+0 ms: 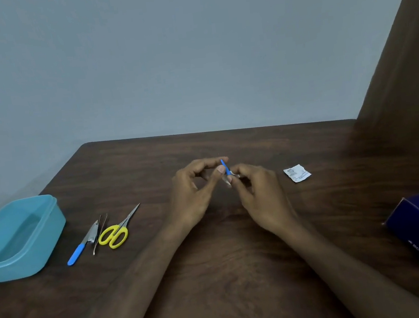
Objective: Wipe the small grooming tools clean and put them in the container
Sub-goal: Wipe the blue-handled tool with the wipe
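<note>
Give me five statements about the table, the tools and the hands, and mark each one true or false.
1. The yellow-handled scissors lie inside the blue container. False: they lie on the table, to its right.
2. Both hands hold a thin blue tool. True.
3. The container holds several tools. False: no tools show in it.
4. A torn white packet lies beyond the right hand. True.
5. The left hand rests flat on the table. False: its fingers pinch the tool.
</note>
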{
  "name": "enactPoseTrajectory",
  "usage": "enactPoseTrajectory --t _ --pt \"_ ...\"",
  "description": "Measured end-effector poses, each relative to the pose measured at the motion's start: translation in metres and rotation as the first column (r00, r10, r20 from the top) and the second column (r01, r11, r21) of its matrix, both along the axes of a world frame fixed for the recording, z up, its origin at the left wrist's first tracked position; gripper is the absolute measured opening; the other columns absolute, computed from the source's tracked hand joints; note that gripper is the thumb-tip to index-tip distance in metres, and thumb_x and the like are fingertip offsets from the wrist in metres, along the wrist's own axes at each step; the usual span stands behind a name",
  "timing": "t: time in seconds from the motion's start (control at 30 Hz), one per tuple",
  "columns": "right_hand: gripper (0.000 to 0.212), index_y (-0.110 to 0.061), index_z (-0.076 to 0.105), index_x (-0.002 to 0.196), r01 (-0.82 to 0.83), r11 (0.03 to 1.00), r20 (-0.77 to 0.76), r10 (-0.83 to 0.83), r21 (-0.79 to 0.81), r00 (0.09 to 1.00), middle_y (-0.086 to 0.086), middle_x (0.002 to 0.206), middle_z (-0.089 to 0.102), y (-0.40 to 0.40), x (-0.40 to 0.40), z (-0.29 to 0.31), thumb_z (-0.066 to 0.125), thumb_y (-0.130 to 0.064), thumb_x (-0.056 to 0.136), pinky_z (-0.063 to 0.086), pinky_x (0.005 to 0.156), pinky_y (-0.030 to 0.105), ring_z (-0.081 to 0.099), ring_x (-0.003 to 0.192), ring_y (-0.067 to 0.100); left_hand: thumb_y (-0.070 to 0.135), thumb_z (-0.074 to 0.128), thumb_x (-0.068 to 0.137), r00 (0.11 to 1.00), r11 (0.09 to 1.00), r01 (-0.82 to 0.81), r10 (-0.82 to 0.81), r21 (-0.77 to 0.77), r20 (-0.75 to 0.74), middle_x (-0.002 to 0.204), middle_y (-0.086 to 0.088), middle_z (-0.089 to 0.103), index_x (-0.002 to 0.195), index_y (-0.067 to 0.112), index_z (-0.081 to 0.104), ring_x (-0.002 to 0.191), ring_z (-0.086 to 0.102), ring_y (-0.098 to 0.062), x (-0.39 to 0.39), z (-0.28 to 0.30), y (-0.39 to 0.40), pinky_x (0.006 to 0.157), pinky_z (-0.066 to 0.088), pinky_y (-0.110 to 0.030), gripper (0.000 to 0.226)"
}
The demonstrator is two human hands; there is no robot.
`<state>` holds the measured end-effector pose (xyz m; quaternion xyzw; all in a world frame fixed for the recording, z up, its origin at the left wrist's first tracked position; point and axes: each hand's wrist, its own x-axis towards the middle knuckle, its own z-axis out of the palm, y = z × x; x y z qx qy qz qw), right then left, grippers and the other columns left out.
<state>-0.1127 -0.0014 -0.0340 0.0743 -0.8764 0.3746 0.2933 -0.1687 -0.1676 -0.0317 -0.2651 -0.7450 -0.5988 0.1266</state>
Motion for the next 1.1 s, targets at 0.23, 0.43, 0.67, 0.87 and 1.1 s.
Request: enactPoseTrajectory --t 0.23,0.43,0.67,0.87,1.1 --pt "0.009 -0.032 0.082 0.102 -0.012 0.993 0.034 0.016 -0.115 0.999 -0.020 0.080 0.076 0.006 0.000 0.002 0.076 -0.026 0.098 0.045 0.063 0.013 0.069 0.074 0.002 0.027 0.075 0.100 0.986 0.989 -0.076 0.056 0.126 0.159 0.072 0.013 0.069 0.088 0.020 0.078 0.065 0.052 -0.006 -0.006 -0.001 0.000 0.064 0.043 -0.032 0.014" --pt "0.016 -0.022 0.083 0.107 0.083 0.992 -0.216 -0.062 0.092 0.974 -0.009 0.088 0.076 -0.001 0.001 -0.002 0.080 -0.015 0.094 0.049 0.075 0.031 0.065 0.081 0.015 0.039 0.074 0.100 0.955 0.957 -0.198 0.139 0.211 0.263 0.067 0.005 0.053 0.083 0.018 0.074 0.067 0.047 -0.021 -0.004 0.001 -0.005 0.059 0.038 -0.035 0.028" --pt "0.029 -0.011 0.081 0.094 0.195 0.962 -0.409 -0.103 0.190 0.907 0.001 0.085 0.076 -0.004 0.005 0.000 0.087 0.009 0.074 0.046 0.073 0.031 0.063 0.077 0.031 0.033 0.070 0.103 0.939 0.943 -0.196 0.101 0.271 0.328 0.068 -0.006 0.052 0.088 0.004 0.070 0.068 0.053 -0.020 0.011 0.005 -0.005 0.045 0.039 -0.025 0.033" --pt "0.029 -0.010 0.080 0.103 0.189 0.962 -0.356 -0.109 0.199 0.928 0.006 0.092 0.077 -0.014 0.003 0.002 0.080 0.009 0.082 0.042 0.074 0.028 0.068 0.080 0.034 0.034 0.073 0.101 0.927 0.929 -0.227 0.114 0.292 0.356 0.083 -0.015 0.073 0.099 0.004 0.072 0.067 0.062 -0.010 0.024 0.010 -0.009 0.046 0.045 -0.023 0.031" --pt "0.012 -0.009 0.079 0.098 0.093 0.977 -0.290 -0.034 0.192 0.956 0.005 0.087 0.076 -0.047 0.013 0.006 0.077 -0.001 0.091 0.039 0.071 0.025 0.067 0.075 0.029 0.027 0.080 0.096 0.945 0.937 -0.255 0.190 0.239 0.267 0.090 0.003 0.080 0.103 0.017 0.077 0.075 0.068 -0.008 0.048 0.010 -0.033 0.058 0.054 -0.030 0.013"
